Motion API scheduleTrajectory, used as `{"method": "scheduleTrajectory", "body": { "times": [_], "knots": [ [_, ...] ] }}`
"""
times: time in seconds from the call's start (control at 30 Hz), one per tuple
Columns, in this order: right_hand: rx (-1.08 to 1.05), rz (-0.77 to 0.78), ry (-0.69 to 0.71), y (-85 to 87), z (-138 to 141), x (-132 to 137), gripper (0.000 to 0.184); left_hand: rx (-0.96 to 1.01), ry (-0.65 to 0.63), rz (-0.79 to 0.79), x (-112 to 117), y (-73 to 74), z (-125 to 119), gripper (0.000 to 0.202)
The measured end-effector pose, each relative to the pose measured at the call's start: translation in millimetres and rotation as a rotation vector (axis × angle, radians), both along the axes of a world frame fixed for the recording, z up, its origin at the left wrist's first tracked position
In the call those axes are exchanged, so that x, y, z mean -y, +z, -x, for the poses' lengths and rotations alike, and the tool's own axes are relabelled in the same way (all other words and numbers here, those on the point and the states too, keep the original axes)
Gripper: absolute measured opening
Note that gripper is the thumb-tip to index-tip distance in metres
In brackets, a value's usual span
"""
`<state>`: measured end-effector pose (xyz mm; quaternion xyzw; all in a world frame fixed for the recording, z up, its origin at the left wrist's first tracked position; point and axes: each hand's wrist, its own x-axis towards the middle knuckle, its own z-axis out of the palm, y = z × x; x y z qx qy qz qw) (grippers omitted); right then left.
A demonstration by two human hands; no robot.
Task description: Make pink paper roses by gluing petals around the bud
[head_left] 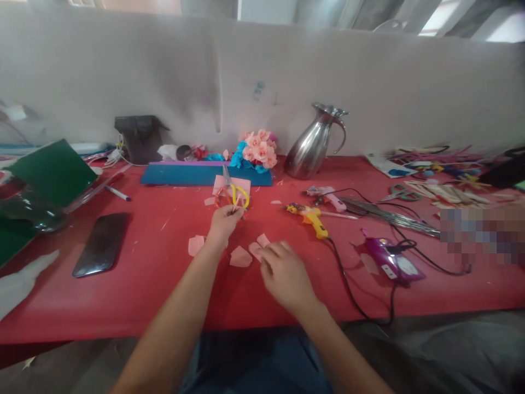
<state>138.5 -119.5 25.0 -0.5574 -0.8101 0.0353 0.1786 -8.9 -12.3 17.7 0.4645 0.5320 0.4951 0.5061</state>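
Observation:
My left hand [225,223] is closed in a pinch in front of the scissors [234,191]. A small, thin pink piece, apparently crepe paper, shows at its fingertips. The scissors have one yellow and one orange handle loop and lie across a pink paper sheet [220,181]. Lower right, my right hand [287,273] has its fingers curled, fingertips on a pink paper petal [256,250]. Beside it lies another cut petal [240,257]; a further pink piece [196,245] rests left of my left forearm.
Behind stand pink paper flowers [260,149], a blue board [176,175] and a steel jug [314,145]. To the right lie a yellow glue gun [314,219], its cord, wires [389,216] and a purple extension box [389,257]. A phone [101,243] lies left. Another person's blurred arm appears far right.

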Motion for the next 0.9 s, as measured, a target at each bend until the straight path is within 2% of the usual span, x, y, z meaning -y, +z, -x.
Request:
{"method": "scheduleTrajectory", "body": {
  "times": [0.1,0.33,0.47,0.73,0.9],
  "knots": [
    [0.000,0.033,-0.089,-0.4,-7.6,-5.2,0.020,-0.009,-0.001,0.004,0.3,0.5,0.0,0.021],
    [0.084,0.051,-0.101,-7.4,-6.4,-10.3,0.017,-0.009,-0.036,0.027,3.4,3.1,-1.4,0.018],
    [0.108,0.047,-0.113,-11.3,-4.0,-10.4,0.018,-0.031,-0.120,0.068,3.6,2.0,-2.1,0.018],
    [-0.063,-0.020,-0.158,-10.9,-2.3,-15.1,0.017,-0.141,-0.287,0.165,10.8,7.4,-2.0,0.018],
    [-0.084,-0.044,-0.149,-12.5,-1.0,-17.0,0.017,-0.200,-0.395,0.224,11.9,11.0,3.0,0.017]
  ]
}}
